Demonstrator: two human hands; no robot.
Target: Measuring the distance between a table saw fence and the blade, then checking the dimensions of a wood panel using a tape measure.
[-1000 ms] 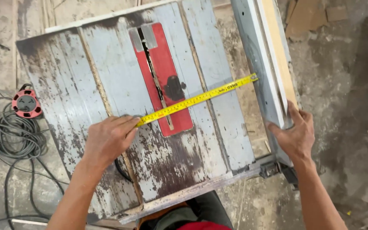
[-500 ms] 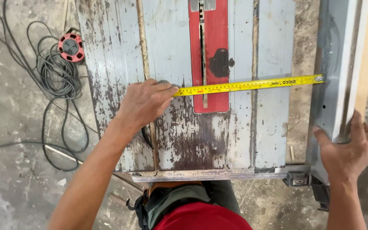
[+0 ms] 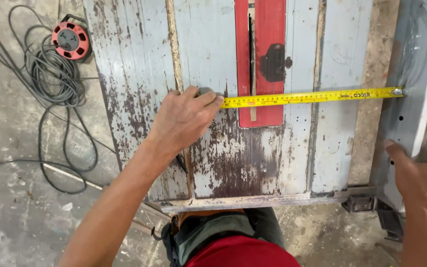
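Note:
My left hand [image 3: 186, 118] rests on a worn grey table saw top [image 3: 208, 64] and grips the body of a yellow tape measure. Its blade [image 3: 312, 97] stretches right across the red throat plate [image 3: 268, 29] and the saw blade slot. The hook at the blade's end touches the grey rip fence [image 3: 411, 74] at the right. My right hand [image 3: 421, 173] grips the near end of that fence, fingers wrapped over its top and thumb on its left side.
A red cable reel [image 3: 71, 40] with a coil of grey cord [image 3: 58, 99] lies on the concrete floor to the left. The saw's front rail [image 3: 253, 201] runs along the near edge, with my body just below it.
The view has shifted and come closer over the saw. The tape now lies level across the table, and my right hand sits lower on the fence.

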